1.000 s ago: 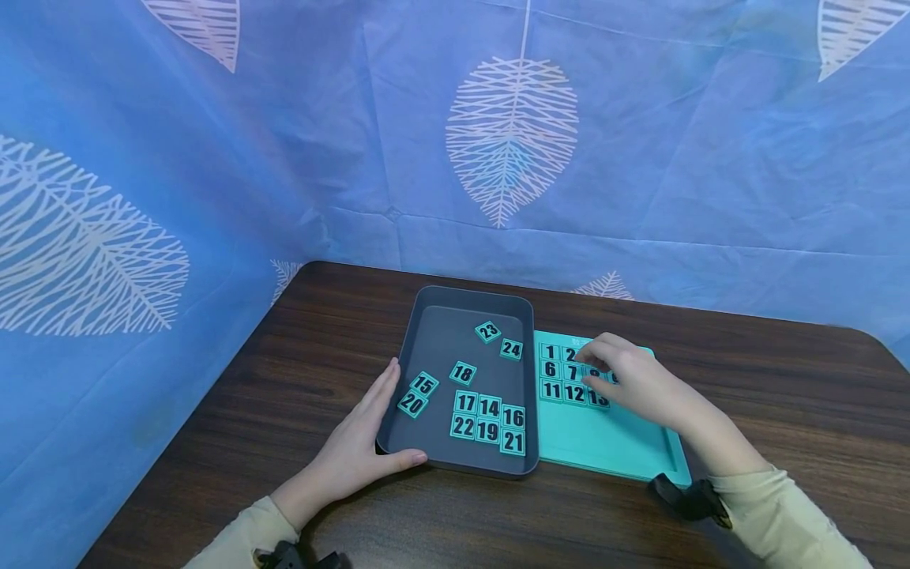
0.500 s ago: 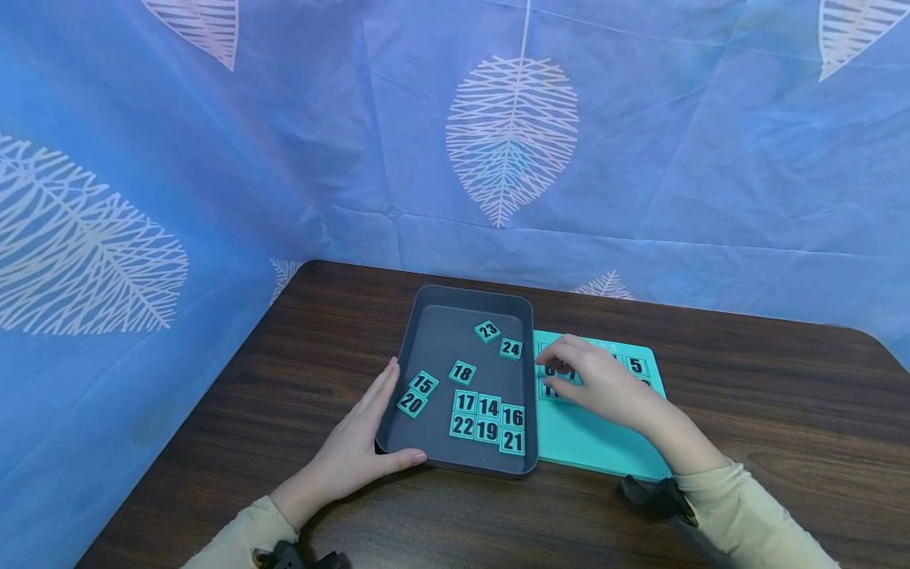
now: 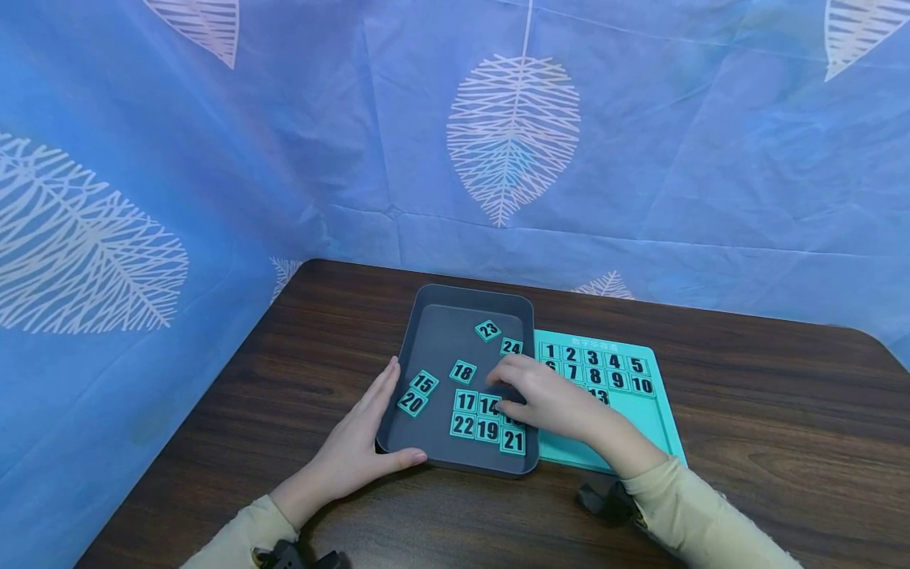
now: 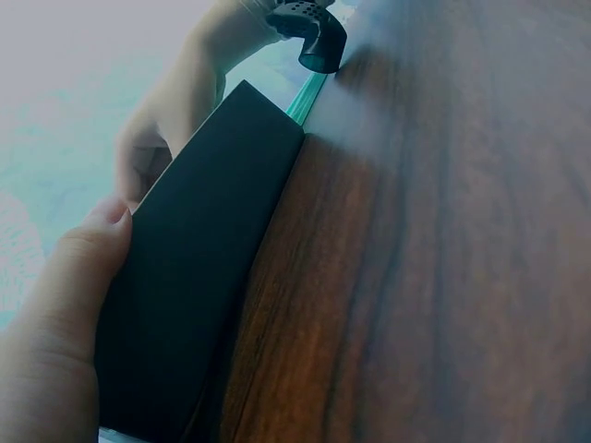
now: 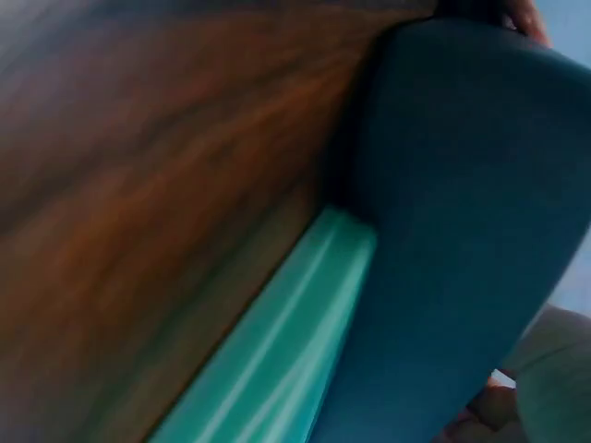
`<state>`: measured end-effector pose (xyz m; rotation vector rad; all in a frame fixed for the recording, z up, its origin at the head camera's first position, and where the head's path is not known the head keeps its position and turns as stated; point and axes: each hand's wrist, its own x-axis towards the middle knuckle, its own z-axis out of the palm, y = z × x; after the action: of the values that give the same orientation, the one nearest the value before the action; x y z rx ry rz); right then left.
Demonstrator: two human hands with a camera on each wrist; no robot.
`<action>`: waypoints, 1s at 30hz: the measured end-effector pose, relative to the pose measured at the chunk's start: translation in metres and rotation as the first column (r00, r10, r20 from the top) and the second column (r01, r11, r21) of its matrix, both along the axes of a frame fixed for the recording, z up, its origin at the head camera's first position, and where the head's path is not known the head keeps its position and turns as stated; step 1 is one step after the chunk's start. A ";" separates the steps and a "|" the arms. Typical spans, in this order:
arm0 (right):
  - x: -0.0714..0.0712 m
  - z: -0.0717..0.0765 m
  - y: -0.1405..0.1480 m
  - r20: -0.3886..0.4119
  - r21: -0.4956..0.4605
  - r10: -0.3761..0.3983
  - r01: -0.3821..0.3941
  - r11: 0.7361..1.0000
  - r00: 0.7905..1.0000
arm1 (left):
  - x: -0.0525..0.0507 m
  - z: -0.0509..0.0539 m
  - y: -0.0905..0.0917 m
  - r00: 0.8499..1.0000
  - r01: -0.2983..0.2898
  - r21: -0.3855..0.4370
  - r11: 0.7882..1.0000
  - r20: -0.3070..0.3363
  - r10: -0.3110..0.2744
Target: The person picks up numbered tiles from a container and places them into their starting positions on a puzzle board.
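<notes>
My left hand rests against a dark grey tray, its straight fingers along the left side and the thumb at the front rim. Above the tray's right part hovers my right hand, fingers bent and apart, with nothing visible between them. Its thumb is over the 14 tile, and the hand mostly hides the 16 tile. Also in the tray lie the 18 tile, the 21 tile and several others. The right wrist view shows only the tray's outer wall clearly, with the fingers mostly hidden.
A turquoise board lies against the tray's right side, with number tiles in rows at its far end; my right arm crosses it. Both sit on a dark wooden table. Behind hangs a blue leaf-print cloth.
My right hand has moved left from over the board to over the tray, uncovering most of the board's numbered tiles. The left hand and the tray have stayed in place.
</notes>
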<state>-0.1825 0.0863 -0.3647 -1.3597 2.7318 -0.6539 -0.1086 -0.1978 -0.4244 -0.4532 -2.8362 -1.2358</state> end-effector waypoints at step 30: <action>0.004 -0.002 -0.012 0.001 0.111 0.000 0.000 0.994 1.000 | 0.000 0.001 0.000 1.000 -0.005 0.004 1.000 0.016 0.005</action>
<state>-0.1783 0.0742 -0.3668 -1.3343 2.7219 -0.4938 -0.1082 -0.1978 -0.4232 -0.4384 -2.8457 -1.2500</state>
